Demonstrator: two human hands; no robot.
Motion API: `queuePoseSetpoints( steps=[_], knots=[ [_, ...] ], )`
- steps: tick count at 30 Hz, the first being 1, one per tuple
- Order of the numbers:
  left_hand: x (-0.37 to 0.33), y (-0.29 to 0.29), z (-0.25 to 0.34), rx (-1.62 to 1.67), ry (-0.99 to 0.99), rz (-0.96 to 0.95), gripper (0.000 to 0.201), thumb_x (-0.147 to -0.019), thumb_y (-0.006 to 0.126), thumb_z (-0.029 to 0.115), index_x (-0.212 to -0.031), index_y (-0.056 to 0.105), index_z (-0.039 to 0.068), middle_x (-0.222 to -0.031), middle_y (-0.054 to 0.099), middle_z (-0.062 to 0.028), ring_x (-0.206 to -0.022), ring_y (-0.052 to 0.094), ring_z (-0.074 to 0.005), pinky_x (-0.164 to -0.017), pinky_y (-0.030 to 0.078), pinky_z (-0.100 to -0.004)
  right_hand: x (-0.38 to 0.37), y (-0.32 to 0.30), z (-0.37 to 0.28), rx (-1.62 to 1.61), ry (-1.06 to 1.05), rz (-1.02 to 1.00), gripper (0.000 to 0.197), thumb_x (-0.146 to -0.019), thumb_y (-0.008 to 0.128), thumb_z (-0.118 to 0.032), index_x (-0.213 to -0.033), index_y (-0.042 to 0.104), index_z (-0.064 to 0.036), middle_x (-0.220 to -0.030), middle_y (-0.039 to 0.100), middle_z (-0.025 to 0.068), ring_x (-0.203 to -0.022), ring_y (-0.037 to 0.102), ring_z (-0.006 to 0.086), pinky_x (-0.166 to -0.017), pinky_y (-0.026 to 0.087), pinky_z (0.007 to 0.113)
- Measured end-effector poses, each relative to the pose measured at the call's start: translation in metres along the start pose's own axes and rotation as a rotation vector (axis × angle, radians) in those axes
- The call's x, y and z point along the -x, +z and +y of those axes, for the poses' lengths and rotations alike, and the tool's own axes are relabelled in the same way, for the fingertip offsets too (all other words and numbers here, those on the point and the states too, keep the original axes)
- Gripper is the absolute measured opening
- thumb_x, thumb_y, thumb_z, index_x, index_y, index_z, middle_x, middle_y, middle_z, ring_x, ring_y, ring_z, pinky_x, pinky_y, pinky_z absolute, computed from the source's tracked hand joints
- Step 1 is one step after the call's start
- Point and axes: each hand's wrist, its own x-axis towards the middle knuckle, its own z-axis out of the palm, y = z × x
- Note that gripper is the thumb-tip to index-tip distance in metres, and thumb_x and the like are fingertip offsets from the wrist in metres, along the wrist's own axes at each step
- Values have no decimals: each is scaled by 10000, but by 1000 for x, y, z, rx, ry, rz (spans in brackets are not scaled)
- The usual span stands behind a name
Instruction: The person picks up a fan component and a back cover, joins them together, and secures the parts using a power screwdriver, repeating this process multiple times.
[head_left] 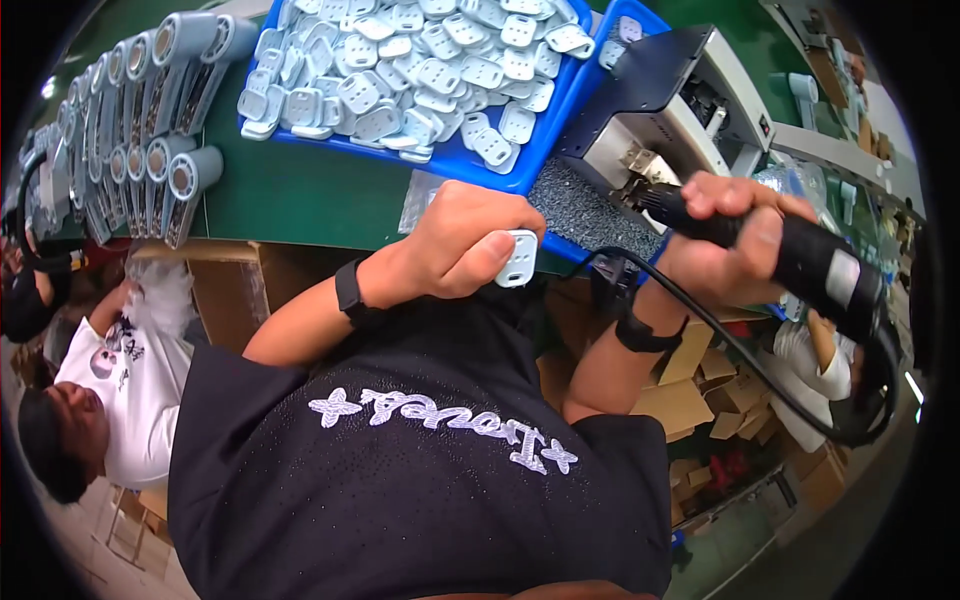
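Between the thumb and fingers of my left hand [465, 240] is a small pale blue plastic cover [518, 262] with holes in it, held near my chest. My right hand [735, 235] is wrapped round a black corded electric screwdriver [820, 265]. Its tip points left and meets the metal front of a screw feeder [625, 150]; whether a screw sits on the bit is too small to tell. Beyond my left hand, a blue bin [400, 158] is heaped with many similar pale blue covers [440, 70].
Small dark screws [590, 205] fill a blue tray beside the feeder. Rows of pale blue handheld housings [160, 160] stand on the green table [300, 195] at left. The screwdriver's cable [740, 370] loops at right. Other people sit at both sides; cardboard boxes [690, 395] lie below.
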Motion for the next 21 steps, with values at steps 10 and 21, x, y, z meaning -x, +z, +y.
queuePoseSetpoints(
  steps=[10,21],
  knots=[
    [25,2,-6,-88,32,83,401,-961,363,271,-860,625,-15,-711,609,-141,-582,604,-292,-548,472,-374,54,12,-101,-374,153,-371,474,-877,652,-423,-1195,507,-102,-825,510,43,-611,494,168,-621,421,345],
    [4,6,-16,4,103,-5,373,-936,402,255,-909,634,-35,-747,625,-173,-617,623,-343,-562,489,-407,36,14,-74,-426,123,-534,485,-866,719,-302,-1217,442,-114,-821,528,59,-597,513,183,-605,465,376]
  ],
)
